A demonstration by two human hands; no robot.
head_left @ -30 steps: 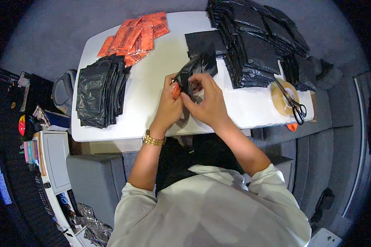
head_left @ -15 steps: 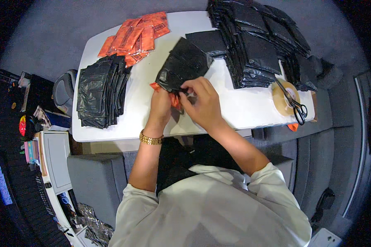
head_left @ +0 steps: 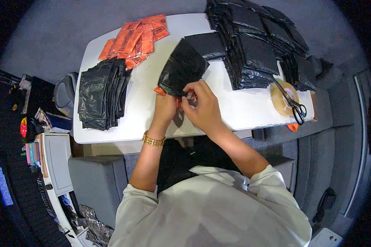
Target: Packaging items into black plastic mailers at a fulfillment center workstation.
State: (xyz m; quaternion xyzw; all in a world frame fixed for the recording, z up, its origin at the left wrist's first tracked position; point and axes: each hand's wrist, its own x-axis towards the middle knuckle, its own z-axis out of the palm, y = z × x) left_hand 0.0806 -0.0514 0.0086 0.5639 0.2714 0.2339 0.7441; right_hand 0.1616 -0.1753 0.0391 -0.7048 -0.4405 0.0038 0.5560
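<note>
Over the middle of the white table (head_left: 146,96), a folded black plastic bag (head_left: 180,68) is held up at its near edge. My left hand (head_left: 165,110), with a gold watch at the wrist, is closed around an orange plastic packet (head_left: 158,91) against the bag's lower left corner; most of that packet is hidden by hand and bag. Thumb and forefinger of my right hand (head_left: 204,108) pinch the bag's near edge. A bit of shiny clear film (head_left: 191,97) shows between those fingers, partly covered.
Orange packets (head_left: 134,39) lie at the back left, behind a stack of folded black bags (head_left: 102,94). Larger black stacks (head_left: 255,51) fill the back right, with one flat black bag (head_left: 206,44) beside them. Black-handled scissors (head_left: 293,105) rest on a tape roll (head_left: 280,101) at the right.
The black bag has tilted a little more upright. Less of the orange packet shows between my hands, and my right fingers have shifted slightly along the bag's near edge.
</note>
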